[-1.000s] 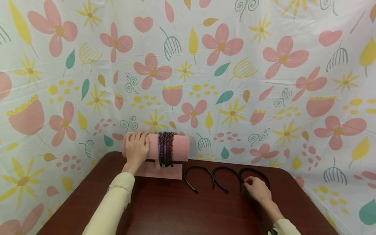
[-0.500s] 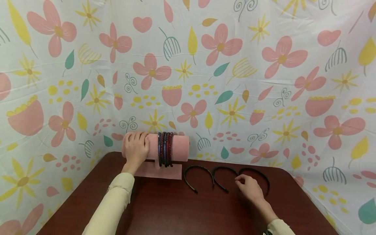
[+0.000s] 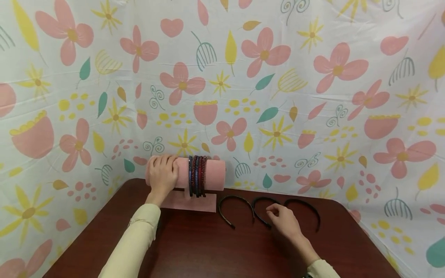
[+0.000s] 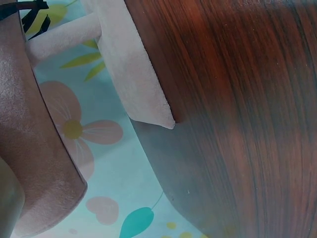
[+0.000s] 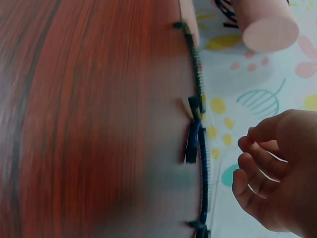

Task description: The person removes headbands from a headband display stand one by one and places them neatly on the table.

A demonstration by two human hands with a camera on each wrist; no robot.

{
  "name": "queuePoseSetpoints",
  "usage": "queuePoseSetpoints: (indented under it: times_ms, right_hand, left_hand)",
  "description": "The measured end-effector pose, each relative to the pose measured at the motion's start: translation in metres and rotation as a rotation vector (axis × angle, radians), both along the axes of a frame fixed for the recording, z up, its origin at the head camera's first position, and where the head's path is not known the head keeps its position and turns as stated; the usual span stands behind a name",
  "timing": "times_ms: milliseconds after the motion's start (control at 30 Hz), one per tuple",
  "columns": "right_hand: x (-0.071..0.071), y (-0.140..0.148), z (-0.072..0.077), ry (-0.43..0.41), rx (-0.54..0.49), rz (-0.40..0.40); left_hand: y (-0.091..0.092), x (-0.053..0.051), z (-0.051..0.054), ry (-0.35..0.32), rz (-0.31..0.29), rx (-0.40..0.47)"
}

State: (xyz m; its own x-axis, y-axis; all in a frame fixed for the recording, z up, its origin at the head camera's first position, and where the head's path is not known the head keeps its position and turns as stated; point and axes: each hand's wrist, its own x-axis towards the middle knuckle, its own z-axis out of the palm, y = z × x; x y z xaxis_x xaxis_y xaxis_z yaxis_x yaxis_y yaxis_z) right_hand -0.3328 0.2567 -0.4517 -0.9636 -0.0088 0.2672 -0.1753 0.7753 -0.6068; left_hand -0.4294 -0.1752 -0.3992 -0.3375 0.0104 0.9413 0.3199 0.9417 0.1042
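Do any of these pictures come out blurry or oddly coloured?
Head view: fairly even light, white floral fabric backdrop crisp, a soft shadow beside the right hand; left wrist view: that backdrop tinted bluish-green, greyish sheen on the reddish-brown, wood-grained table near its edge; right wrist view: thin, dark headbands rather soft, tabletop patchily hazy.
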Motion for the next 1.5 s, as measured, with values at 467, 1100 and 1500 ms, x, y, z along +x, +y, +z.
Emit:
queuePoseSetpoints:
  times_ms: [467, 1100, 1500]
  right_hand:
    - [-0.002, -0.045, 0.004, 0.057, -0.033, 0.061]
    - [-0.006, -0.093, 0.014, 0.106, -0.081, 0.17]
    - [-0.008, -0.12, 0.017, 0.106, -0.05, 0.224]
  left_hand:
    - [0.0, 0.0, -0.002, -0.018, 0.008, -0.009]
    - [0.002, 0.003, 0.003, -0.027, 0.0, 0.011]
    - [0.003, 0.003, 0.002, -0.035, -0.005, 0.023]
